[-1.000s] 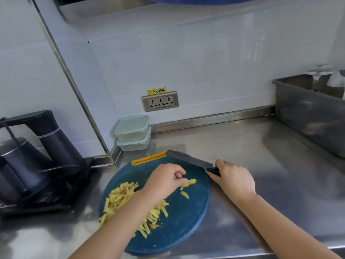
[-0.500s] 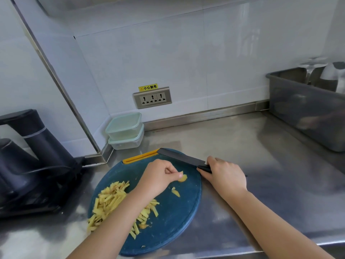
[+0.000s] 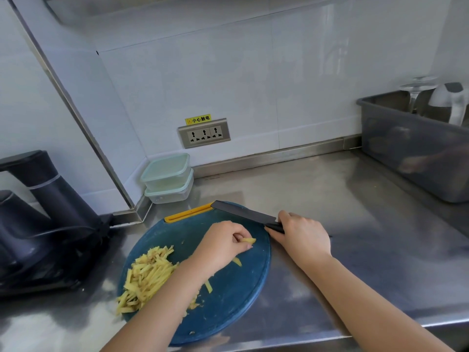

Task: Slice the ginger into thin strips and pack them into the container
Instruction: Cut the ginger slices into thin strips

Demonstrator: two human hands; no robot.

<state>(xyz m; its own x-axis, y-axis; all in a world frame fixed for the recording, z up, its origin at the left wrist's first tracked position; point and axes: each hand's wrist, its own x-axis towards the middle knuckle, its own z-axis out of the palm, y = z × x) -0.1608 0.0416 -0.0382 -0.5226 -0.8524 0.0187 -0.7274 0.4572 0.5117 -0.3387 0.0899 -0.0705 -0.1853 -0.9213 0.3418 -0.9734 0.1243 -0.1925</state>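
Observation:
A round dark-blue cutting board (image 3: 228,301) with a yellow handle lies on the steel counter. A heap of yellow ginger strips (image 3: 147,275) covers its left side, and a loose slice (image 3: 237,261) lies near the middle. My left hand (image 3: 223,243) pinches a small ginger piece (image 3: 249,240) just above the board. My right hand (image 3: 302,233) grips the handle of a black-bladed knife (image 3: 241,213), whose blade lies along the board's far edge. Two stacked lidded containers (image 3: 167,177) stand in the back corner, beyond the board.
A dark kettle and base (image 3: 38,212) fill the counter's left side. A grey plastic bin (image 3: 416,146) with a glass and white jug stands at the right. A wall socket (image 3: 204,133) sits above the containers. The counter's front edge runs close below the board.
My left hand has lifted the small ginger piece slightly and turned it between the fingertips. The knife hand has stayed at the board's right edge. The camera has shifted a little.

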